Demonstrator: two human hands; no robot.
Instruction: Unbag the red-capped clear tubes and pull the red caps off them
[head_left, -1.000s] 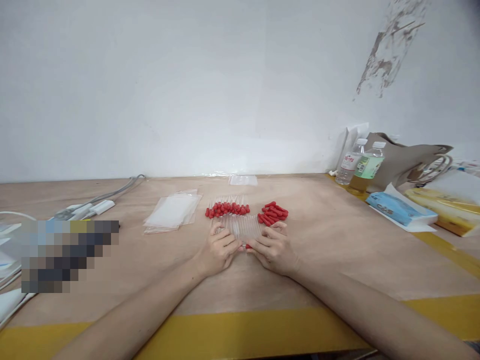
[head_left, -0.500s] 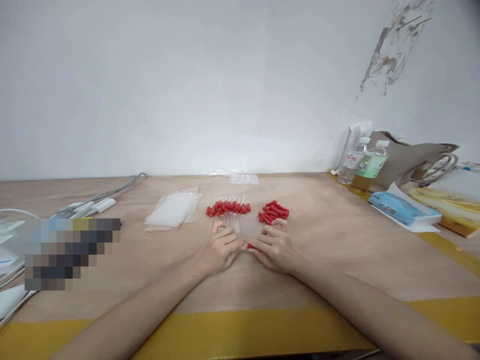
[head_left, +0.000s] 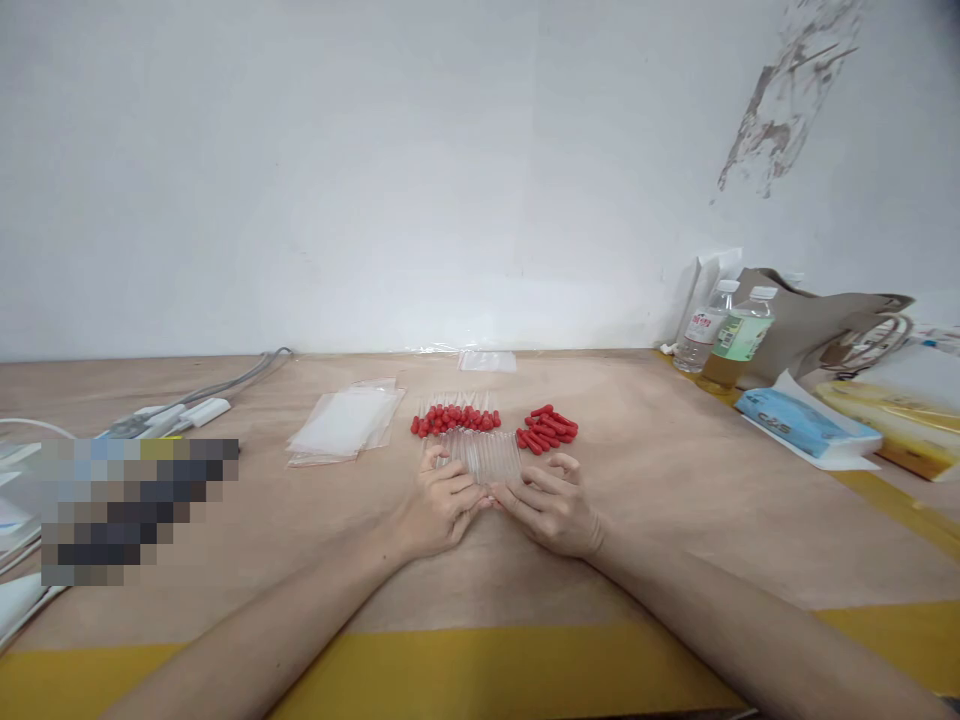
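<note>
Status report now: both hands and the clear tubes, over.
Left hand and right hand together at near edge of clear tubes. Grip unclear. Loose red caps beyond right hand, nothing blocking.

White wall [head_left: 337,180] behind, patch of peeled paint [head_left: 780,110] at upper right. Plywood table [head_left: 675,470] runs up to the wall, yellow strip [head_left: 480,670] along near edge. Even light.

Red caps [head_left: 547,428], clear tubes [head_left: 484,455], tan table [head_left: 660,470] with yellow edge [head_left: 480,668]
</note>
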